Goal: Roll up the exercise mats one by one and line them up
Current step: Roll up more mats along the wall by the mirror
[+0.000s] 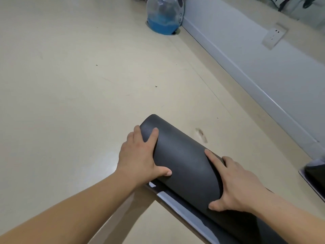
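Observation:
A dark grey exercise mat [182, 161] lies on the floor as a thick roll, running from the centre toward the lower right. A short flat strip of it with a pale edge [168, 198] shows under the roll at the near side. My left hand [142, 155] grips the roll's left end, fingers curled over its top and thumb on the near side. My right hand [237, 185] wraps the roll further right, fingers over the far side and thumb low at the front.
Beige floor [70, 85] spreads to the left and ahead. A grey wall base [255, 73] with a socket [274, 36] runs along the right. A clear ball with blue liquid [163, 14] sits at the far corner. Another dark rolled mat [316, 171] shows at the right edge.

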Action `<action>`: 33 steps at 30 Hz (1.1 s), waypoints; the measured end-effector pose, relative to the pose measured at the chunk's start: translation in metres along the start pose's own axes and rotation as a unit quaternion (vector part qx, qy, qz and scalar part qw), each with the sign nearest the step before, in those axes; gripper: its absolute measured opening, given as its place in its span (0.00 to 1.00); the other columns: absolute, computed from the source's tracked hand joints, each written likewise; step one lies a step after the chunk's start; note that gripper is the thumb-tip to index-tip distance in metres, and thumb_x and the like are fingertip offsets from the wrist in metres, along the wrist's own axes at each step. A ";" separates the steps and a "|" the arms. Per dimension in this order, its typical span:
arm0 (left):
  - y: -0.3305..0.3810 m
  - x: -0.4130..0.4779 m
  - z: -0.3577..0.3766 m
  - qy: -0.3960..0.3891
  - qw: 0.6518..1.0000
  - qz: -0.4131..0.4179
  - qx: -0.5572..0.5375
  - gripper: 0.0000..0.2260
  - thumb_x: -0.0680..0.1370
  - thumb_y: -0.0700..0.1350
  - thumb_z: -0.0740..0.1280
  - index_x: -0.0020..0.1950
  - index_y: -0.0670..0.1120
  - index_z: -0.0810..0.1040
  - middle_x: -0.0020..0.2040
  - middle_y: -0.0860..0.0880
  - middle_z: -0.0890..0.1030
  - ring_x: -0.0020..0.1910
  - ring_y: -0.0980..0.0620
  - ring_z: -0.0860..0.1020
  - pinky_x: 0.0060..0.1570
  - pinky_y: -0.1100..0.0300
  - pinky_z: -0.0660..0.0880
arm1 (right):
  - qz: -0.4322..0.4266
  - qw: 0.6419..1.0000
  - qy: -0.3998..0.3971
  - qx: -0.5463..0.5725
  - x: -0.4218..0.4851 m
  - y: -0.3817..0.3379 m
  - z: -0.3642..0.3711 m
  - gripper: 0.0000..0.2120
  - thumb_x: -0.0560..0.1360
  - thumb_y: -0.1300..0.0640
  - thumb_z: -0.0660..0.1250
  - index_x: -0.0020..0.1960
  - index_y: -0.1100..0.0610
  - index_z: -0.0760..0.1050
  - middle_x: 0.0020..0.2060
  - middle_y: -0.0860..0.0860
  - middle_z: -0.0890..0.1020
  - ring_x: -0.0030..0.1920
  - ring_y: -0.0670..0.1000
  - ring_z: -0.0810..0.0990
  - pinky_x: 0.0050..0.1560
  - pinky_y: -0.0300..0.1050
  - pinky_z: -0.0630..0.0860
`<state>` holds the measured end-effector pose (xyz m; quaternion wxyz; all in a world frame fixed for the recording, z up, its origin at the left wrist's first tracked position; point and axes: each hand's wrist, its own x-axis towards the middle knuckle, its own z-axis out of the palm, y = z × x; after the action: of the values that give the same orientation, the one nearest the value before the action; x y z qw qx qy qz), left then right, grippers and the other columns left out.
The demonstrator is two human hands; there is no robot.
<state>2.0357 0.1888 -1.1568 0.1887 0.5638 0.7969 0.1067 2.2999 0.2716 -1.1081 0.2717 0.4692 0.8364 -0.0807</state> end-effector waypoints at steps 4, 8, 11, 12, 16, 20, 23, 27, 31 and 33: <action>0.011 -0.003 0.010 0.007 1.000 0.017 -0.021 0.59 0.61 0.76 0.75 0.83 0.60 0.49 0.81 0.45 0.50 0.78 0.45 0.58 0.68 0.51 0.72 | 0.020 1.000 0.000 0.001 -0.015 0.010 0.009 0.69 0.57 0.25 0.71 0.74 0.34 0.19 0.74 0.51 0.61 0.71 0.54 0.67 0.62 0.49 0.76; 0.066 0.010 0.029 -0.019 0.996 0.088 -0.012 0.57 0.63 0.77 0.73 0.83 0.59 0.47 0.81 0.44 0.50 0.77 0.44 0.59 0.69 0.50 0.72 | 0.084 0.996 -0.014 0.033 -0.038 0.053 0.029 0.69 0.57 0.26 0.72 0.74 0.34 0.20 0.74 0.52 0.60 0.71 0.54 0.68 0.64 0.50 0.76; 0.123 0.007 0.056 -0.048 0.986 0.159 -0.012 0.54 0.69 0.74 0.72 0.83 0.57 0.45 0.82 0.42 0.48 0.79 0.41 0.57 0.72 0.49 0.70 | 0.143 0.987 -0.029 0.063 -0.073 0.103 0.055 0.70 0.57 0.26 0.73 0.74 0.34 0.20 0.76 0.52 0.59 0.72 0.55 0.68 0.68 0.53 0.76; 0.142 0.003 0.066 -0.063 0.981 0.182 -0.015 0.53 0.71 0.72 0.71 0.84 0.57 0.44 0.83 0.41 0.47 0.81 0.40 0.54 0.73 0.49 0.69 | 0.164 0.984 -0.031 0.068 -0.088 0.118 0.065 0.70 0.58 0.27 0.74 0.74 0.34 0.20 0.78 0.53 0.57 0.74 0.55 0.66 0.70 0.53 0.74; 0.207 -0.022 0.099 -0.133 0.954 0.266 -0.044 0.48 0.76 0.67 0.72 0.84 0.59 0.44 0.85 0.44 0.44 0.84 0.43 0.51 0.73 0.50 0.71 | 0.254 0.963 -0.029 0.080 -0.150 0.166 0.110 0.71 0.62 0.30 0.77 0.74 0.35 0.19 0.82 0.55 0.49 0.81 0.58 0.58 0.77 0.57 0.68; 0.251 -0.061 0.121 -0.243 0.913 0.321 -0.068 0.49 0.75 0.61 0.74 0.85 0.62 0.43 0.84 0.55 0.39 0.82 0.46 0.61 0.73 0.52 0.72 | 0.323 0.938 -0.038 0.117 -0.218 0.197 0.152 0.68 0.62 0.27 0.76 0.76 0.33 0.22 0.82 0.53 0.49 0.82 0.58 0.54 0.75 0.62 0.69; 0.274 -0.091 0.138 -0.325 0.877 0.346 -0.071 0.53 0.75 0.59 0.76 0.86 0.60 0.39 0.82 0.60 0.32 0.83 0.49 0.58 0.77 0.56 0.67 | 0.328 0.933 -0.035 0.143 -0.265 0.225 0.177 0.65 0.62 0.25 0.74 0.77 0.31 0.27 0.82 0.51 0.50 0.81 0.57 0.55 0.75 0.61 0.70; 0.327 -0.125 0.154 -0.376 0.842 0.385 -0.031 0.56 0.77 0.56 0.77 0.85 0.56 0.33 0.82 0.58 0.28 0.85 0.48 0.54 0.80 0.59 0.61 | 0.344 0.925 -0.034 0.156 -0.323 0.255 0.220 0.66 0.61 0.24 0.74 0.78 0.31 0.27 0.82 0.52 0.51 0.81 0.57 0.55 0.74 0.61 0.70; 0.394 -0.162 0.181 -0.397 0.826 0.399 0.001 0.58 0.77 0.54 0.77 0.84 0.56 0.30 0.82 0.56 0.30 0.84 0.44 0.55 0.79 0.58 0.63 | 0.373 0.914 -0.023 0.156 -0.375 0.280 0.261 0.66 0.62 0.24 0.74 0.78 0.33 0.26 0.82 0.53 0.52 0.81 0.58 0.55 0.73 0.62 0.71; 0.428 -0.179 0.197 -0.404 0.815 0.413 0.040 0.59 0.77 0.55 0.77 0.83 0.58 0.28 0.83 0.54 0.30 0.84 0.43 0.56 0.79 0.55 0.63 | 0.385 0.909 -0.021 0.160 -0.403 0.296 0.284 0.66 0.63 0.25 0.74 0.79 0.33 0.26 0.82 0.53 0.53 0.81 0.58 0.55 0.73 0.62 0.70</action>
<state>2.5383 0.1584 -1.1387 0.4091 0.8393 0.3453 -0.0951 2.8194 0.0239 -1.0975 0.2201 0.7903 0.5606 -0.1126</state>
